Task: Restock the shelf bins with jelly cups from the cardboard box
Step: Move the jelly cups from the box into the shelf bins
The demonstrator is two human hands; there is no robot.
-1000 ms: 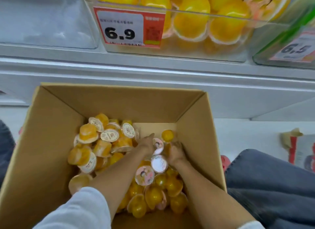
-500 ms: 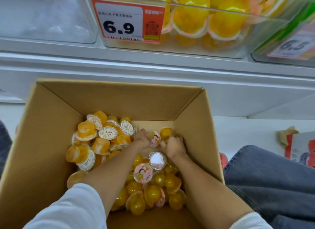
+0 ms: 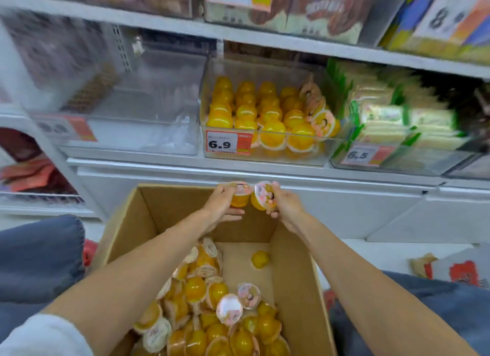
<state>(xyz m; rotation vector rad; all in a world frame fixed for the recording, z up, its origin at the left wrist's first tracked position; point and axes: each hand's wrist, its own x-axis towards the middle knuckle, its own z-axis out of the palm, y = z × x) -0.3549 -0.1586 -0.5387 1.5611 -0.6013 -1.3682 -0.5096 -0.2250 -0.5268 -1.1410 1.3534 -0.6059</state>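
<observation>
Our left hand (image 3: 221, 207) and right hand (image 3: 285, 206) each curl round one jelly cup (image 3: 240, 198) at frame centre; the bin (image 3: 278, 157) lies directly above, slightly nearer the right.

One cardboard box (image 3: 180, 202). Over its far rim, two cups are held: one jelly cup (image 3: 240, 199) in the left hand (image 3: 222, 206), one second cup (image 3: 263, 195) in the right hand (image 3: 285, 205). Inside the box, one lone cup (image 3: 260, 259) lies apart from a heap (image 3: 212, 316) too dense to count. Beyond the box stand three clear bins: left bin (image 3: 132, 143), middle bin (image 3: 265, 158), right bin (image 3: 397, 166).
</observation>
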